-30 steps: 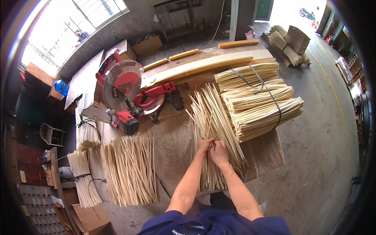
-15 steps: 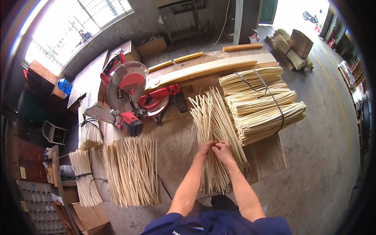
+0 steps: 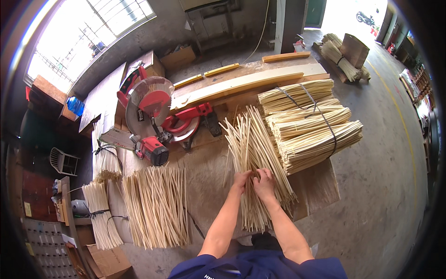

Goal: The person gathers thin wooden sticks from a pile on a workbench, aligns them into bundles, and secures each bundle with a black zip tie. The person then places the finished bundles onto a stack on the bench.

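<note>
A loose heap of thin pale sticks (image 3: 253, 144) lies lengthwise before me on the workbench, fanned out at its far end. My left hand (image 3: 242, 179) is closed around some sticks at the middle of this heap. Close beside it, my right hand (image 3: 265, 182) has its fingers curled down onto sticks of the same heap; its fingertips are partly hidden. To the right of the heap lie stacked stick bundles (image 3: 316, 125), bound with dark straps. Another loose spread of sticks (image 3: 155, 204) lies at the left on the bench.
A red miter saw (image 3: 153, 111) stands behind the left spread, its toothed blade exposed. Long boards (image 3: 241, 86) lie along the bench's back. Tied stick bundles (image 3: 100, 214) rest at the far left. A cardboard box (image 3: 109, 260) sits low at the left, and more bundles (image 3: 341, 60) lie on the floor.
My right hand has shifted slightly, its fingers now a little more spread over the sticks and a small gap opened from the left hand. The left hand stays almost in place.
</note>
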{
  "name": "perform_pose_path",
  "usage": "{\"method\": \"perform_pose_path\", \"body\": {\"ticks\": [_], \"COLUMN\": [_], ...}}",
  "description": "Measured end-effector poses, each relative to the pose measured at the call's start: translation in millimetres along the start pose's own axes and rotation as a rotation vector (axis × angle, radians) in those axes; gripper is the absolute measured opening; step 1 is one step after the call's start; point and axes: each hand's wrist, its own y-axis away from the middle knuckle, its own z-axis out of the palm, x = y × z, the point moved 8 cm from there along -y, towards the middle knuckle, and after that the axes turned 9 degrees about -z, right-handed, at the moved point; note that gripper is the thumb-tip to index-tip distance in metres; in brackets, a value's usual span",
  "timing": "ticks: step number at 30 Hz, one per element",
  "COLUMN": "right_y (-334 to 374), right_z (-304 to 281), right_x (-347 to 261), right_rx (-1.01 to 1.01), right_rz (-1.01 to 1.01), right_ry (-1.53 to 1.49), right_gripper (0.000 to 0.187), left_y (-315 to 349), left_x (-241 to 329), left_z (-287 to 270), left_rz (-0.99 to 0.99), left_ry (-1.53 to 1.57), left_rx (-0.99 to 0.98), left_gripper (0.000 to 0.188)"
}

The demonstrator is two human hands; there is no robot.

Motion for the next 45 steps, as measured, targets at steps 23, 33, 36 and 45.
{"method": "perform_pose_path", "body": {"ticks": [23, 33, 36, 45], "right_y": [-22, -23, -22, -44], "right_z": [25, 13, 12, 43], "right_x": [69, 40, 8, -9], "right_rx": [-0.092, -0.088, 0.052, 0.113], "right_rz": [0.363, 0.022, -0.092, -0.22], "right_ry": [-0.623, -0.101, 0.054, 0.31], "right_gripper": [0.039, 0.046, 0.054, 0.041], "left_y": [6, 37, 46, 75], "left_x": [13, 37, 50, 67], "left_z": [-2, -41, -44, -30], "left_rz": [0.114, -0.028, -0.038, 0.047], "left_ry": [-0.14, -0.308, -0.325, -0.595], "left_rx": [0.071, 0.109, 0.093, 0.072], "left_gripper": [0.031, 0.032, 0.03, 0.024]}}
